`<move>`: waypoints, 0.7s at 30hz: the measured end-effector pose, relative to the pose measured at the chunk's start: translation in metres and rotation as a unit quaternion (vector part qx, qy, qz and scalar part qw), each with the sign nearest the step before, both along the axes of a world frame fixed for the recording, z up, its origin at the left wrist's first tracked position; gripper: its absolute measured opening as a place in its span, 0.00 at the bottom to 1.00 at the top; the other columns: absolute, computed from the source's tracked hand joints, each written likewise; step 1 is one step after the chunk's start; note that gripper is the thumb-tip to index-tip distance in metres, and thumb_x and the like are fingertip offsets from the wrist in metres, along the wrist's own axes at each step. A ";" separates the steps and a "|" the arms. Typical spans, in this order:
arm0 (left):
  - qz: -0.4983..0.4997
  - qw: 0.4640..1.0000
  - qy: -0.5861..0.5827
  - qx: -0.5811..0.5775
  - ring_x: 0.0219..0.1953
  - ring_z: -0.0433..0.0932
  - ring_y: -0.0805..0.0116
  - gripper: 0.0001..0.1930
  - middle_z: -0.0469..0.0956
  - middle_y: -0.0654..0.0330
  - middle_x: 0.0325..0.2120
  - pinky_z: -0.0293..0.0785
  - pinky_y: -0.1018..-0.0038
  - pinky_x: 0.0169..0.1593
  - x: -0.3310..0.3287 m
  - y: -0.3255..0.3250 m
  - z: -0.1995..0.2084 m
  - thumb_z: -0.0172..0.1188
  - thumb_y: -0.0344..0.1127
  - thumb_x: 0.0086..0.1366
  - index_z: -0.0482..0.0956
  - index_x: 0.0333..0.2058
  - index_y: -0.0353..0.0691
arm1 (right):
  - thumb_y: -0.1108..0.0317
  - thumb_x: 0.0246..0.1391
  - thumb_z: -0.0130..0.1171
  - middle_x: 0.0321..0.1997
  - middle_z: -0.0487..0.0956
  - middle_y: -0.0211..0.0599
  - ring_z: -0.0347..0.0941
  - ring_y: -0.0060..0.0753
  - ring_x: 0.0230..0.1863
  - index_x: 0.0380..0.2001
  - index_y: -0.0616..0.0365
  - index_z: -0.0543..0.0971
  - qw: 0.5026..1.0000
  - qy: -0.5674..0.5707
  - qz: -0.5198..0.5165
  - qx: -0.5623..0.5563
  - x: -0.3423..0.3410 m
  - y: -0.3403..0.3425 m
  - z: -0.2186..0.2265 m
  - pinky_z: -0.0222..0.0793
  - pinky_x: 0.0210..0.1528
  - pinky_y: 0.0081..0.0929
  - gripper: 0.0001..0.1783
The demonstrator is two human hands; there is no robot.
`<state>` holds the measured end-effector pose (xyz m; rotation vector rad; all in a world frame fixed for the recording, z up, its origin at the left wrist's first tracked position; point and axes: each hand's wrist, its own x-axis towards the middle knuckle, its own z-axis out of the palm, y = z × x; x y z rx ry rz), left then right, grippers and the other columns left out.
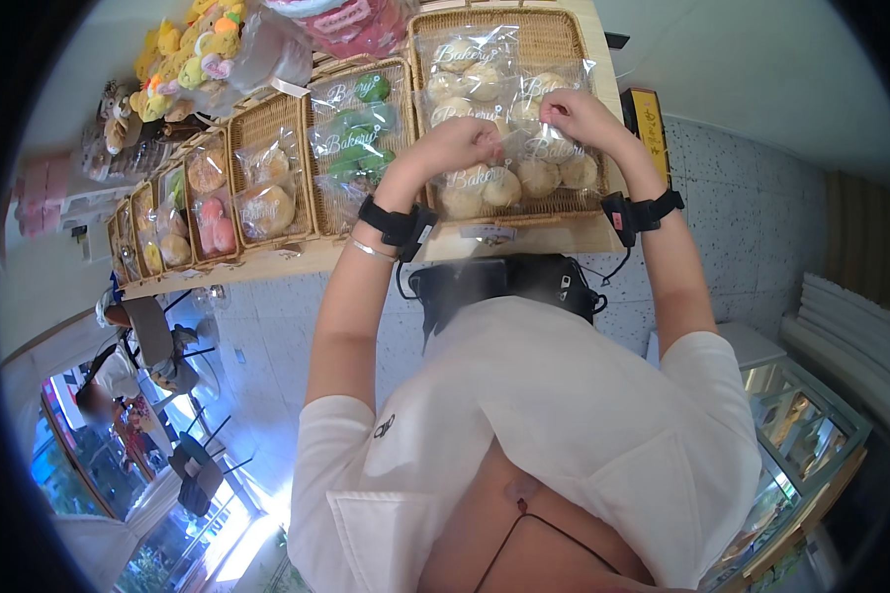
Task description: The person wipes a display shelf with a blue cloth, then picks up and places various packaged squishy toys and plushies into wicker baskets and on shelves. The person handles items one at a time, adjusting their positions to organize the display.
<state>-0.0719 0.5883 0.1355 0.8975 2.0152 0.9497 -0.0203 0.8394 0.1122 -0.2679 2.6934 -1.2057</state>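
Note:
Both my hands are over a wide wicker basket (427,38) holding clear bags of round, pale baked buns. My left hand (462,144) is curled closed, its fingertips at the edge of a clear bag of buns (556,153). From the other side, my right hand (581,117) pinches the upper part of that same bag. The film between the fingers is too fine to make out well. More bagged buns (483,81) lie behind the hands, and another bag of buns (480,190) rests at the basket's near left. Each wrist wears a black strap with a small device.
Left of the basket runs a row of smaller wicker trays, with green buns (361,128), golden buns (267,210) and pink buns (215,225) in bags. Plush toys (193,59) stand at the back left. A yellow box (649,128) is beside the table's right edge. Someone sits at far left.

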 end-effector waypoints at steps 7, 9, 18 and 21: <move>0.007 0.997 0.076 -0.019 0.27 0.75 0.67 0.12 0.77 0.59 0.22 0.70 0.71 0.34 0.006 0.012 -0.010 0.54 0.43 0.62 0.77 0.33 0.40 | 0.72 0.52 0.56 0.23 0.71 0.32 0.64 0.23 0.25 0.27 0.63 0.74 0.997 0.040 -0.055 -0.035 0.007 -0.012 -0.008 0.63 0.30 0.23 0.05; 0.005 0.996 0.075 -0.046 0.28 0.76 0.61 0.16 0.77 0.57 0.23 0.70 0.68 0.35 0.009 0.016 -0.004 0.51 0.48 0.63 0.78 0.33 0.40 | 0.70 0.49 0.58 0.23 0.72 0.39 0.68 0.34 0.26 0.27 0.62 0.75 0.995 0.049 -0.059 -0.058 0.008 -0.009 -0.022 0.64 0.31 0.28 0.06; 0.005 0.976 0.205 -0.069 0.32 0.76 0.49 0.21 0.78 0.54 0.25 0.70 0.60 0.36 0.017 0.030 -0.019 0.45 0.54 0.65 0.78 0.31 0.44 | 0.74 0.48 0.58 0.23 0.73 0.39 0.68 0.31 0.26 0.28 0.64 0.75 0.990 0.077 -0.079 -0.083 0.009 -0.010 -0.028 0.65 0.32 0.25 0.04; 0.011 0.977 0.212 -0.032 0.32 0.77 0.52 0.17 0.78 0.54 0.26 0.71 0.62 0.37 0.019 0.026 -0.016 0.46 0.49 0.65 0.79 0.34 0.43 | 0.73 0.47 0.59 0.23 0.73 0.40 0.69 0.30 0.26 0.28 0.64 0.76 0.991 0.063 -0.095 -0.064 0.010 -0.013 -0.022 0.65 0.32 0.26 0.05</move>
